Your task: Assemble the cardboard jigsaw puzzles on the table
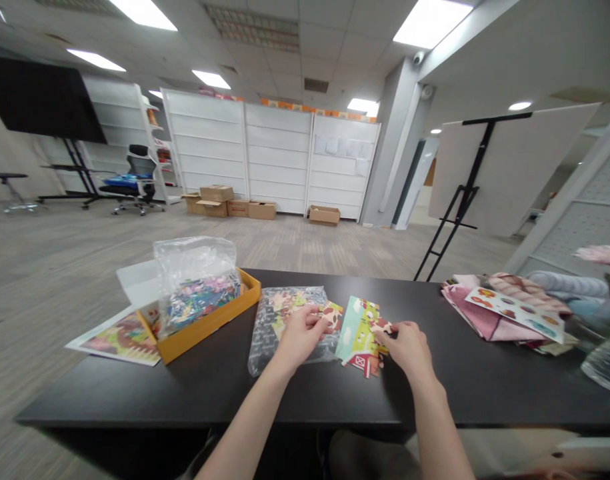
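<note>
A partly joined jigsaw puzzle (355, 327) with a green field, pale blue sky and a red barn lies on the black table. My left hand (305, 331) pinches a yellow and brown puzzle piece (333, 313) just left of it. Closed at the puzzle's right side, my right hand (407, 343) has its fingertips on a brown-and-white cow-patterned piece (381, 325). Beneath and beside my left hand is a clear plastic bag (265, 337) with loose pieces in or on it; which of these I cannot tell.
On the left stands a yellow box (209, 323) holding a plastic bag of puzzle pieces (199, 293). A printed picture sheet (119, 339) lies beside it. Folded cloths (467, 307) with a sticker sheet (517, 313) and a glass vase (607, 363) are at the right.
</note>
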The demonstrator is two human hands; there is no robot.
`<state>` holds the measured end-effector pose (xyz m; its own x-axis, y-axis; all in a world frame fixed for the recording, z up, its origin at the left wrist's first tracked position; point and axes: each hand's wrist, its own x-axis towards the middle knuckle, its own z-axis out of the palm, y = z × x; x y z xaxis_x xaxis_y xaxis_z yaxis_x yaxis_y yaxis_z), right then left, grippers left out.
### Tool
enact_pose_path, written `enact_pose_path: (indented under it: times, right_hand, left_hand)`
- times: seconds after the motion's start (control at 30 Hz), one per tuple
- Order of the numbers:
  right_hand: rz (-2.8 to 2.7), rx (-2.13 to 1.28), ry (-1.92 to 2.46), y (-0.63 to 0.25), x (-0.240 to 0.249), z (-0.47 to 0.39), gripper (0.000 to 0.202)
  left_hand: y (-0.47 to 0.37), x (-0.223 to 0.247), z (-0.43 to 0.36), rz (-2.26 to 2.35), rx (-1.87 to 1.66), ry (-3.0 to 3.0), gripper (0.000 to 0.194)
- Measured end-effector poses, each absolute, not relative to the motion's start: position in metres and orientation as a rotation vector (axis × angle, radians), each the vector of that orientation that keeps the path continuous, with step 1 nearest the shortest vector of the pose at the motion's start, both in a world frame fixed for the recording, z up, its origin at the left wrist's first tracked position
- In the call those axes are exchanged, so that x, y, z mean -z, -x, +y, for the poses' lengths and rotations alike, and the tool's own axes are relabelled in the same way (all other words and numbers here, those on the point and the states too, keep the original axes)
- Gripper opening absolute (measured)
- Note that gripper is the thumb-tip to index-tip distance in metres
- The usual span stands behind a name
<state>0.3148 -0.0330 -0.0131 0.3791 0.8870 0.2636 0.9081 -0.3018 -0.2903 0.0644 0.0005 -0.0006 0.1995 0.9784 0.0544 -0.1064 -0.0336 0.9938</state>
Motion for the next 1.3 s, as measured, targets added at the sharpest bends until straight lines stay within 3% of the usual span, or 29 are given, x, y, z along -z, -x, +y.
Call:
enact_pose_path:
  times: [0.23,0.37,0.53,0.73,1.07,1.3]
  right_hand:
    - [-1.539,0.083,2.209,-0.318,0.012,-0.035,0.039]
    - [-1.496,0.039,1.931,-0.316,0.011,-0.031,0.038]
    - [-1.606,-0.119,1.413,-0.289,0.007,-0.029,0.038]
    - [-1.764,-0.205,1.297,-0.256,0.007,-0.03,0.034]
    - [-1.538,-0.821,1.081,-0.248,0.007,-0.033,0.034]
    - [-1.558,-1.02,1.018,-0.251,-0.002,-0.039,0.035]
  left_hand:
    - [-0.063,-0.001,0.0,1.019,-1.127,-1.287,0.025]
    - [-0.062,0.001,0.0,1.007,-1.136,-1.306,0.023]
    - [-0.064,0.002,-0.002,0.925,-1.092,-1.29,0.034]
    - [-0.067,0.001,-0.005,0.878,-1.046,-1.319,0.043]
    - [-0.052,-0.012,-0.007,0.834,-0.898,-1.642,0.031]
    - [-0.018,-0.029,-0.013,1.067,-0.939,-2.045,0.048]
